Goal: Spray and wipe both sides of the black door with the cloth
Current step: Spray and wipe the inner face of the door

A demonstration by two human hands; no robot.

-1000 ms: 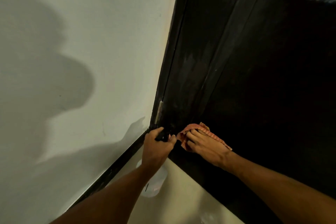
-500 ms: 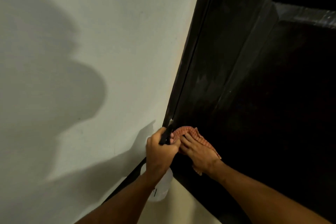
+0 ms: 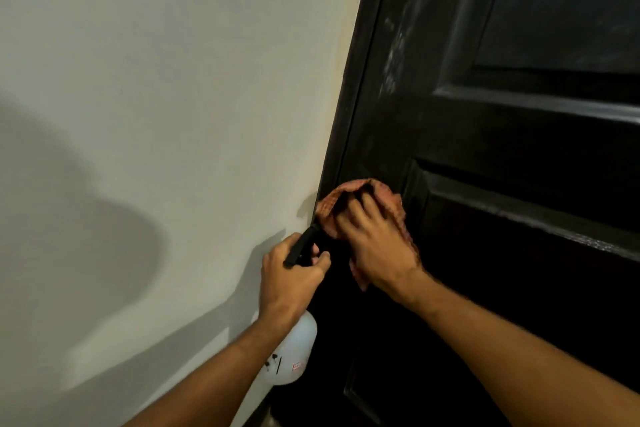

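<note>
- The black door [image 3: 502,135] (panelled, faintly streaked) fills the right, beside the white wall [image 3: 166,97].
- The right hand [image 3: 375,248] presses the reddish cloth [image 3: 363,194] flat on the door's left edge.
- The left hand [image 3: 289,279] grips the spray bottle [image 3: 294,354]; contents indiscernible.

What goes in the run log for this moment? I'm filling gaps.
left hand grips spray bottle | right hand presses cloth on black door, near hinge edge | wiping
</note>
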